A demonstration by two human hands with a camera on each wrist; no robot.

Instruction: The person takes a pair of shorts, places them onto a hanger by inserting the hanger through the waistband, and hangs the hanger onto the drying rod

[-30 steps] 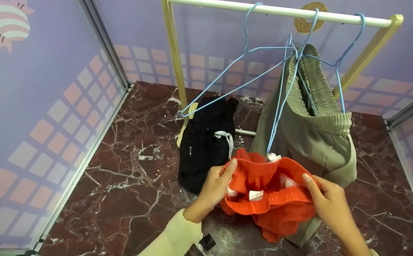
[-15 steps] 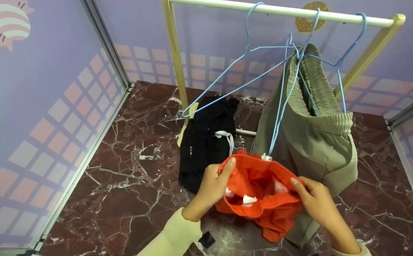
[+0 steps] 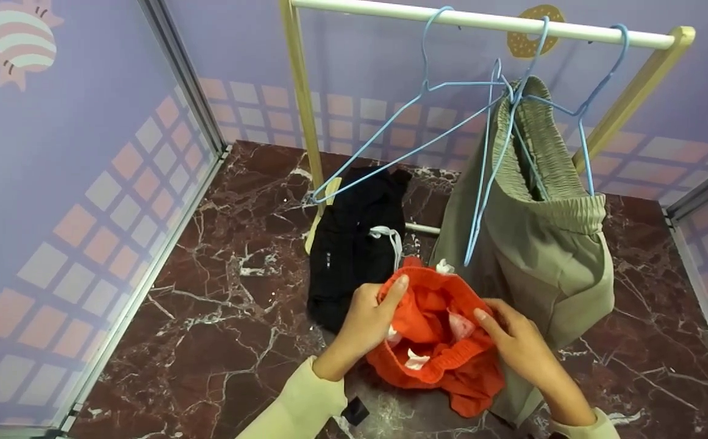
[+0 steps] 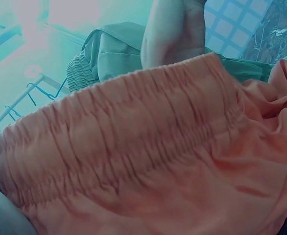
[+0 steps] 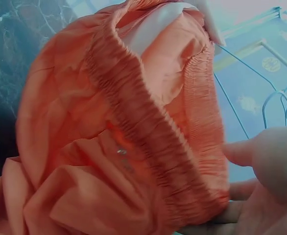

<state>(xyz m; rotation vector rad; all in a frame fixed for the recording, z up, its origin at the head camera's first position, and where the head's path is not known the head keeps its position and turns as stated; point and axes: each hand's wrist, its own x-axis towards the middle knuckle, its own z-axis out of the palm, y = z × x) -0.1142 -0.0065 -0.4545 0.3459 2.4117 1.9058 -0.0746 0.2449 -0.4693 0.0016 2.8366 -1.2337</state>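
Both hands hold a pair of orange-red elastic-waisted shorts [image 3: 414, 373] with the waist opening facing up in the head view. My left hand [image 3: 366, 320] grips the left side of the waistband, thumb on top. On the opposite side, my right hand [image 3: 521, 341] pinches the waistband between thumb and fingers. White tags show inside, and a white drawstring knot [image 3: 444, 266] sits at the far rim. In the left wrist view, the gathered waistband [image 4: 124, 122] fills the middle. The right wrist view shows the right thumb [image 5: 239, 152] against the waistband.
Blue wire hangers [image 3: 384, 131] hang from a white rail [image 3: 378, 8] on a wooden rack. Khaki pants [image 3: 530, 256] hang at the right, close beside the shorts. Black pants [image 3: 354, 262] with a white drawstring hang behind the left hand. Patterned panels [image 3: 97, 201] enclose the marble floor.
My right hand has moved left toward my left hand, narrowing the waist opening. The drawstring knot has shifted left of the hanger's lower tip. My left hand has barely moved.
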